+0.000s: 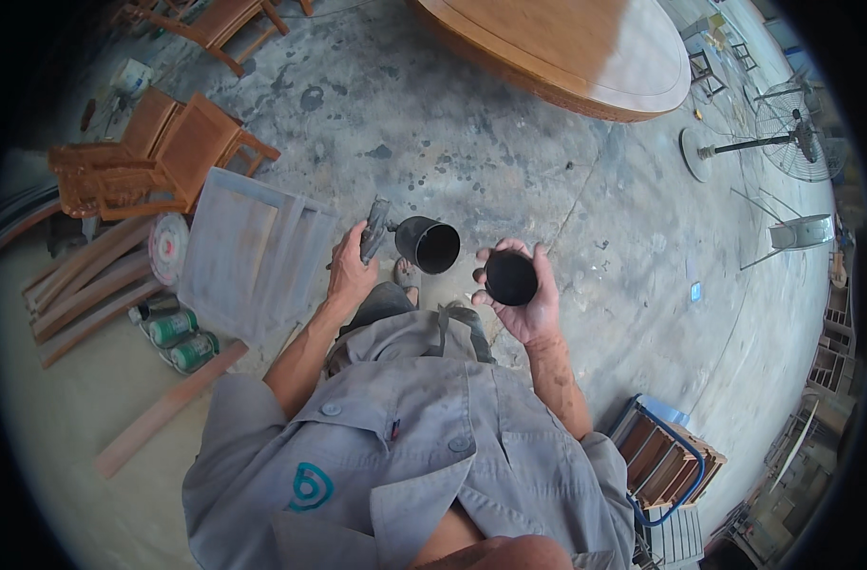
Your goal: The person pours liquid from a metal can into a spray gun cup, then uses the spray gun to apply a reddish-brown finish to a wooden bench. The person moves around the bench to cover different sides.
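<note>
My left hand (353, 263) is wrapped round the grip of a spray gun (376, 228), grey and stained. Its black cup (413, 243) sits to the right of the body, tilted, with the round mouth uncovered and the inside dark. Whether anything is in the cup cannot be made out. A short way to the right, my right hand (538, 302) curls its fingers and thumb round a black, round, cup-like piece (511, 278) with its dark face turned up. The two black pieces are apart. Both hands are in front of my body, above the floor.
On the left stand a grey-primed wooden panel (253, 252), wooden chairs (196, 152), wooden strips (96, 285) and green cans (174, 328). A large round tabletop (557, 43) lies ahead. To the right are a standing fan (796, 138), a metal stool (802, 231) and a blue-framed cart (663, 461).
</note>
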Action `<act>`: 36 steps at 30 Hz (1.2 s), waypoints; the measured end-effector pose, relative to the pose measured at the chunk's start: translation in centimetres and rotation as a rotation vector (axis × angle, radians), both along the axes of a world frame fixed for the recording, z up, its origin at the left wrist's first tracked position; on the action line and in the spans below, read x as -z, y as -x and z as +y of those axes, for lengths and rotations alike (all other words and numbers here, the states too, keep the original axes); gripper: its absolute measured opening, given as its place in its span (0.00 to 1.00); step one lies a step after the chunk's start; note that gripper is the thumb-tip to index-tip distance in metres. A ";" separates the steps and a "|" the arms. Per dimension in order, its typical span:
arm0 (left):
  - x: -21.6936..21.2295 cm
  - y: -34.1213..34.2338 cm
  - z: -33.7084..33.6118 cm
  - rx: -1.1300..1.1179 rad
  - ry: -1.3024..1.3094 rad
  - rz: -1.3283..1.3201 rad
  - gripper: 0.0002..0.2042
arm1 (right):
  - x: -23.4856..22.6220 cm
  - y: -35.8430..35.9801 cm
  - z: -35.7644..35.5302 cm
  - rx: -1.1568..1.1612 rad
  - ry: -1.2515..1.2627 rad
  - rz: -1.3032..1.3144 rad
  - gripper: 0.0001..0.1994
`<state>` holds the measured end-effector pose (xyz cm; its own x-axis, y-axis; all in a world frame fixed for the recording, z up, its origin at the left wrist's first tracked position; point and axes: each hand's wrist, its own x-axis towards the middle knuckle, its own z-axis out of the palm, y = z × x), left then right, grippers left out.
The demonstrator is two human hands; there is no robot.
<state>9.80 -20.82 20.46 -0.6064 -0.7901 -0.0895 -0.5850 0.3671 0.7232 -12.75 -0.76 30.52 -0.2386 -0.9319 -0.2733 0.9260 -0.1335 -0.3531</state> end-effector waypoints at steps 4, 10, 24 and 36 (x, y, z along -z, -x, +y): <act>-0.6 1.0 -1.8 0.067 0.088 0.027 0.30 | -4.5 0.7 -1.3 -0.662 -0.294 1.244 0.36; -1.3 3.4 -0.7 0.154 0.128 0.039 0.29 | -3.1 2.6 -4.6 -1.173 -0.497 1.293 0.53; -1.7 4.3 4.4 0.148 0.087 -0.016 0.29 | 1.1 5.0 -0.7 -1.096 -0.407 0.584 0.45; -1.3 5.0 6.8 -0.008 -0.161 0.022 0.26 | 4.5 5.0 6.8 -0.501 0.078 -0.435 0.42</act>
